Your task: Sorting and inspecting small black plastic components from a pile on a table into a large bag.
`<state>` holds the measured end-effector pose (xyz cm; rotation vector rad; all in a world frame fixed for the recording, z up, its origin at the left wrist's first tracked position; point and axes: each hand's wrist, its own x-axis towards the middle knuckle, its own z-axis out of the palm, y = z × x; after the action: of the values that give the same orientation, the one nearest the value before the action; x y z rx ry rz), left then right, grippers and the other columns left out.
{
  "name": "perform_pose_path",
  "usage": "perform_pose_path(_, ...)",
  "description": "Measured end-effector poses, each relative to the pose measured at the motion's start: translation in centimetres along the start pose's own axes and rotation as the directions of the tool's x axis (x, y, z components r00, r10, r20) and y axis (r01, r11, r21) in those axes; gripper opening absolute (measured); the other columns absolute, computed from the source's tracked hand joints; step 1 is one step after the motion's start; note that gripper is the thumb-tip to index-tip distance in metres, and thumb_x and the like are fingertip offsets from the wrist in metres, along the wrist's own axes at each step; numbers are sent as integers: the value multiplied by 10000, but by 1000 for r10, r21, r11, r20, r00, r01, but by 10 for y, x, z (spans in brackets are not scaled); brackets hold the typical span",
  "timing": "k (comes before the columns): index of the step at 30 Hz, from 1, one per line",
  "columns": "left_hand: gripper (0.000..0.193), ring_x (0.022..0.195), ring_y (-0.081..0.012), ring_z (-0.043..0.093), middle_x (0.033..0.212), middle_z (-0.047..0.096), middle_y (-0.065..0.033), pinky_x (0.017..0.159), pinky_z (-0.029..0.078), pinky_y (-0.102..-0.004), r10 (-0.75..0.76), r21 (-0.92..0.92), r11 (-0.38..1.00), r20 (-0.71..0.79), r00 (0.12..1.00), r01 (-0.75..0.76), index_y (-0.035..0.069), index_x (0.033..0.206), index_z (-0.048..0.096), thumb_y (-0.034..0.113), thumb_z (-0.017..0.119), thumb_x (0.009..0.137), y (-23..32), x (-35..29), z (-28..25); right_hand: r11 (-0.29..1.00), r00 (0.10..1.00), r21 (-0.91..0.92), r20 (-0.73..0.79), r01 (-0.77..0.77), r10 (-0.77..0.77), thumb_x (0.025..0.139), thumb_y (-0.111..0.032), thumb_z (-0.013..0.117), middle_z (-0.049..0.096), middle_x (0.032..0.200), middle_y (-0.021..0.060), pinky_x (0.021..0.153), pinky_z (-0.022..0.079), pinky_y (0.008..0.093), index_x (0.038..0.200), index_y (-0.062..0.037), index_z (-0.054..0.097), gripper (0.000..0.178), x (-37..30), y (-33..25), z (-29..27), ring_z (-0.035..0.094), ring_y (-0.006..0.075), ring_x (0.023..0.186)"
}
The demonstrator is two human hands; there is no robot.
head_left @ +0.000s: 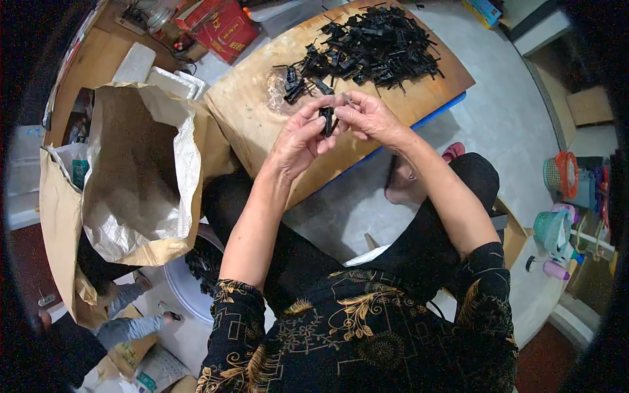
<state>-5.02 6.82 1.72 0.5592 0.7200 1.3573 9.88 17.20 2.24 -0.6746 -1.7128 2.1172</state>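
Observation:
A small black plastic part is pinched in the fingers of my left hand, above the near side of a wooden board. Close against it, my right hand is closed on a thin greyish tool, perhaps a small blade; its tip is partly hidden by the fingers. Beyond my hands lies a big heap of black plastic parts with thin stems sticking out. A few loose black parts rest nearer, beside a worn, scraped patch of the board.
At my left stands a wide-open paper sack with a white woven lining. Below it is a pale basin holding black parts. A red bag lies beyond the board. Another person is at lower left. Coloured baskets line the right.

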Motion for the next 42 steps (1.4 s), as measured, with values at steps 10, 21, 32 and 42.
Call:
perform_pose_path(10, 405, 672, -146, 587, 886, 583, -106, 609, 508, -216, -29, 149, 988, -57, 998, 37, 41, 1226, 400, 114, 543, 855, 1, -2, 16, 999, 997, -42, 71, 5, -2, 867, -263, 549, 550, 703, -34, 492, 336, 153, 970, -50, 561, 237, -3, 0, -5, 469, 11, 592)
perform_pose_path(21, 341, 760, -111, 559, 884, 558, -71, 628, 482, -233, 212, 540, 840, -234, 949, -54, 48, 1222, 396, 37, 429, 882, -6, -3, 6, 972, 973, 74, -50, -222, 226, 936, -330, 369, 379, 545, -60, 330, 204, 167, 951, -107, 490, 255, 7, 0, 23, 268, 17, 396)
perform_pose_path(32, 363, 807, -119, 562, 943, 556, -71, 663, 495, -254, 243, 547, 835, -267, 932, -61, 51, 1247, 387, 94, 450, 893, 0, -4, -4, 949, 966, 181, 27, -258, 257, 942, -277, 371, 362, 553, -63, 339, 213, 158, 1186, -103, 404, 302, 15, -1, 40, 269, 14, 409)
perform_pose_path(42, 288, 786, -79, 537, 944, 568, -62, 637, 474, -217, 505, 753, 646, -298, 810, -125, 23, 1151, 479, 10, 449, 865, -7, -4, -19, 953, 962, 136, 32, -272, 271, 940, -267, 379, 337, 525, -74, 323, 204, 159, 1222, -155, 384, 304, 37, 12, 54, 247, 16, 379)
